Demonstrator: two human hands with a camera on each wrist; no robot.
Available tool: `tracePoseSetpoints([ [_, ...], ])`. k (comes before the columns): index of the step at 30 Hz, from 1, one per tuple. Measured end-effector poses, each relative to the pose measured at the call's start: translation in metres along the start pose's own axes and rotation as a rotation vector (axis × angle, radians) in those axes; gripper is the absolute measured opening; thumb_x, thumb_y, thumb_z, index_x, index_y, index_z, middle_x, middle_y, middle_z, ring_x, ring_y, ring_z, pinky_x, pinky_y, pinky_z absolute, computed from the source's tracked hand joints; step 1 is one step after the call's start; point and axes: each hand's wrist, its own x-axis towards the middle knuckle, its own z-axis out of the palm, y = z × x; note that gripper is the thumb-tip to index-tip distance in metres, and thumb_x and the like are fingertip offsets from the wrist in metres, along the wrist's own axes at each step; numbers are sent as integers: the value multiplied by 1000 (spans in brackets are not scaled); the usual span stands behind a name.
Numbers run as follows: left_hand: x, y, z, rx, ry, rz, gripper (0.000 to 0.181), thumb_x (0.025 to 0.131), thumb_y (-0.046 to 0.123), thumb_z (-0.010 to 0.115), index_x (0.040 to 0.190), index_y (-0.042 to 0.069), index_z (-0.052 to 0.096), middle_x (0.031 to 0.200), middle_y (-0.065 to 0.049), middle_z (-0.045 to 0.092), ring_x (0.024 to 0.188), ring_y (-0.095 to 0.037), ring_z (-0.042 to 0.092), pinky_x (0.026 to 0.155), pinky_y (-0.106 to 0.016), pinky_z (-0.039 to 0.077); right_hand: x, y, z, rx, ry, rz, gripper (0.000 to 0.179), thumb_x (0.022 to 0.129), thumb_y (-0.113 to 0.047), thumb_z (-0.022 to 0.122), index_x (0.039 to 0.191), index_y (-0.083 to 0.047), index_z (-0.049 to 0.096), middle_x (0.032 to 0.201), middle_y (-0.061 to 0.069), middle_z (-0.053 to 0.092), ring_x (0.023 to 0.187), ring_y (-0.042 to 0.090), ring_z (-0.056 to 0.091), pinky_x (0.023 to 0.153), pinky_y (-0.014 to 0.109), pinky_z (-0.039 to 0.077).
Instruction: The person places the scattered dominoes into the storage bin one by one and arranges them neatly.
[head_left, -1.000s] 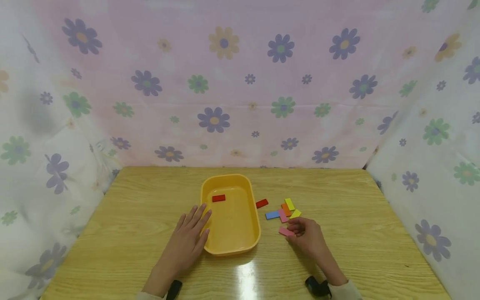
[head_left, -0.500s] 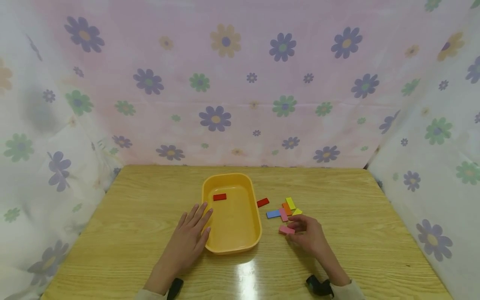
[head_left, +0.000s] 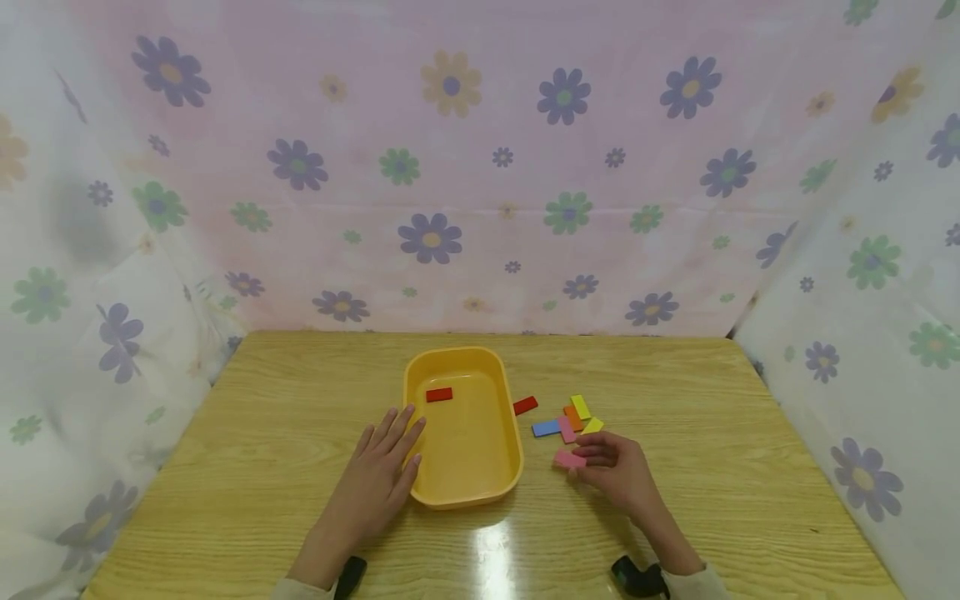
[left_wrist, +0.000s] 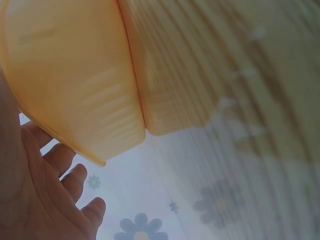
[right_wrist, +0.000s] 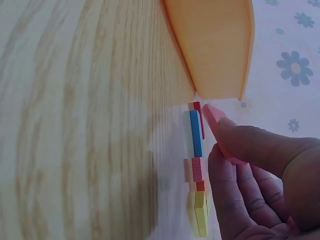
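My right hand (head_left: 618, 473) pinches a pink block (head_left: 568, 459) between thumb and fingers, just right of the yellow tray (head_left: 465, 504). In the right wrist view the same pink block (right_wrist: 216, 120) is tilted and held off the table. My left hand (head_left: 381, 471) rests on the tray's left rim with its fingers straight. Inside the tray lies one red block (head_left: 439, 394). Beyond my right hand are a blue block (head_left: 546, 428), another pink block (head_left: 566, 429), an orange block (head_left: 573, 417) and two yellow blocks, one farther back (head_left: 581, 407). A second red block (head_left: 526, 405) lies against the tray's right side.
The wooden table (head_left: 300, 400) runs back to a flowered cloth (head_left: 480, 167), which also hangs at both sides. A black wrist device (head_left: 633, 575) is at my right wrist and another (head_left: 349, 577) at my left.
The pink block in my right hand has come up off the table and shifted slightly left, changing its tilt. My left hand stays on the tray.
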Motion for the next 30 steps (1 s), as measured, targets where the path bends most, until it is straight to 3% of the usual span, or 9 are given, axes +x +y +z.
tracePoseSetpoints([
  [8,0,0,1,4,20,17,50,105,24,55,153,9,48,164,-12,34,152,-38,29,119,-65,24,-2,-2,3,77,-10,57,35,85,5,77,119,3,70,111,16,74,97,22,72,81,26,61],
  [17,0,0,-1,8,6,8,50,107,28,50,153,10,47,166,-9,31,153,-36,27,121,-64,24,-3,-8,15,245,14,81,39,87,5,75,124,9,64,114,17,73,97,15,71,82,24,60],
  [23,0,0,-1,7,1,5,50,106,28,52,153,10,47,166,-10,31,154,-35,26,121,-63,24,-2,-10,21,284,52,111,37,86,7,74,121,9,65,107,14,74,93,12,70,78,23,60],
  [30,0,-1,-1,9,0,0,51,106,28,52,154,11,47,166,-9,31,154,-36,26,121,-63,24,-4,-14,26,312,19,99,37,87,5,74,122,11,63,103,13,72,88,15,71,76,28,62],
])
